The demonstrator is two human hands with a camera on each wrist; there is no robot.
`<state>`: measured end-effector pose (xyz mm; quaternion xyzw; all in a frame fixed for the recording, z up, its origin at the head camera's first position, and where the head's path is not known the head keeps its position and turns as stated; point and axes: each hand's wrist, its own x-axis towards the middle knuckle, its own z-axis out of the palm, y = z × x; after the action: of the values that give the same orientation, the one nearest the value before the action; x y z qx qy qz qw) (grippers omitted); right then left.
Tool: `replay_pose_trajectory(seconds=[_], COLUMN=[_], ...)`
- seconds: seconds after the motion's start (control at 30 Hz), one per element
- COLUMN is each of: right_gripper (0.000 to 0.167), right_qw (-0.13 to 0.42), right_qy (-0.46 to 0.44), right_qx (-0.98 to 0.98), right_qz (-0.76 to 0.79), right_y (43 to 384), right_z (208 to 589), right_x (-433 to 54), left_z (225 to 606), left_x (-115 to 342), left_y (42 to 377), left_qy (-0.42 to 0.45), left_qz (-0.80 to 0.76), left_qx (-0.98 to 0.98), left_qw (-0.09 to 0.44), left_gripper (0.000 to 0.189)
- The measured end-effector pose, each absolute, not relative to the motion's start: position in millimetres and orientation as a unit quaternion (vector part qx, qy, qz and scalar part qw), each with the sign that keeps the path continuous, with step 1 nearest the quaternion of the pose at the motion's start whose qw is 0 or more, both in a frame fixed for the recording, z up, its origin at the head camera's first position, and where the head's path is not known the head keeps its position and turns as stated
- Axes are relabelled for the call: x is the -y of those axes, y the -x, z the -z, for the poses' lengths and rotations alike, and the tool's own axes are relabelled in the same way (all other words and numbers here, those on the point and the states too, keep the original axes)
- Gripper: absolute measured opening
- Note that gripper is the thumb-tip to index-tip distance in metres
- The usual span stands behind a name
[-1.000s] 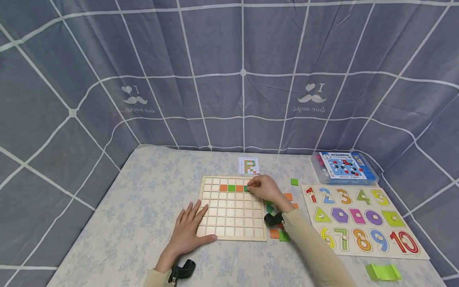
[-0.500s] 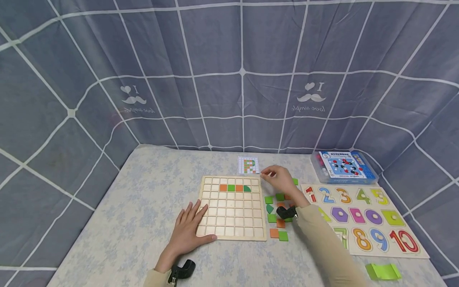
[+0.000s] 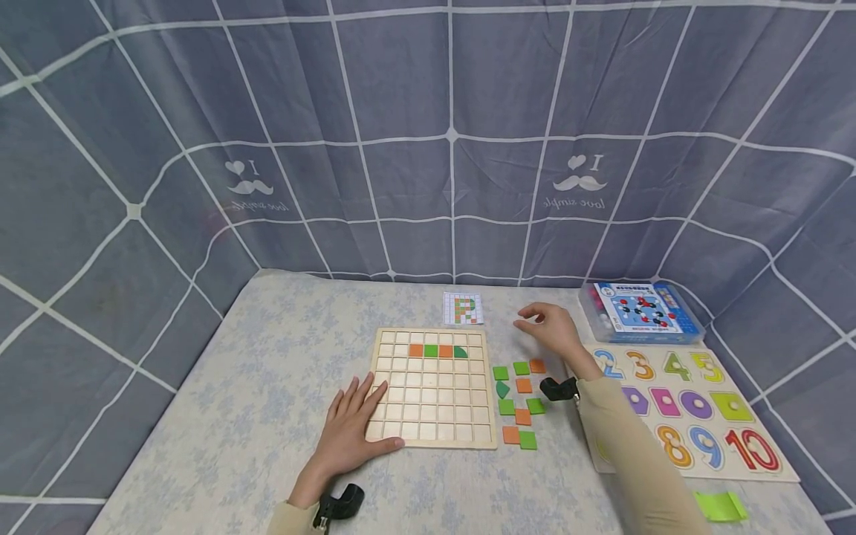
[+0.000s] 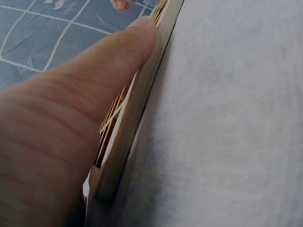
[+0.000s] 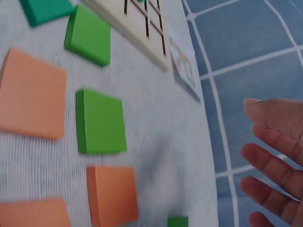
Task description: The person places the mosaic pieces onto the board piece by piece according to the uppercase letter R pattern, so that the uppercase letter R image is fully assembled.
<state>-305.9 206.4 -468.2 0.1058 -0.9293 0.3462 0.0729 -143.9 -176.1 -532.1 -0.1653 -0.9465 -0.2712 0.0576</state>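
Observation:
A wooden grid board (image 3: 435,444) lies on the table. In one of its upper rows sit an orange tile (image 3: 416,350), a green tile (image 3: 431,351), another orange tile (image 3: 446,351) and a dark green quarter-round tile (image 3: 460,352). My left hand (image 3: 351,431) rests spread at the board's left front corner, its thumb (image 4: 128,45) along the front edge. Loose green and orange square tiles and a dark green piece (image 3: 503,389) lie right of the board. Above the table beyond them hovers my right hand (image 3: 553,333), holding nothing, fingers (image 5: 272,165) loosely bent.
Behind the board lies a pattern card (image 3: 463,308). To the right are a number-and-shape puzzle board (image 3: 675,468), partly covered by my right forearm, and a clear plastic box (image 3: 642,312) at the back. A bright green holder (image 3: 722,507) lies near the front right.
My right hand has left the dark green quarter-round tile in the board's row and moved right, beyond the loose tiles. My left hand has stayed in place.

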Motion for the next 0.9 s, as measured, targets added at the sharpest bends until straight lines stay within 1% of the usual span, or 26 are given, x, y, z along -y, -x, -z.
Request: replay_pose_trajectory(seconds=[0.4,0.67,0.9], right_gripper=[0.034,0.030,0.030], right_qw=[0.028,0.024,0.011], right_qy=[-0.071,-0.085,-0.090], right_qx=[0.934,0.939,0.945], right_qz=[-0.349,-0.333,-0.313], right_y=[308,309,311], right_z=[479,485,489], right_x=[-236,-249,-254], left_z=[530,530,531], left_x=[176,176,176], left_y=[143,143,144], left_qy=[0.167,0.166,0.167], left_qz=[0.273,0.275,0.274], left_qx=[0.945,0.945,0.945], left_qw=[0.059,0.057,0.059], left_gripper=[0.097,0.096,0.096])
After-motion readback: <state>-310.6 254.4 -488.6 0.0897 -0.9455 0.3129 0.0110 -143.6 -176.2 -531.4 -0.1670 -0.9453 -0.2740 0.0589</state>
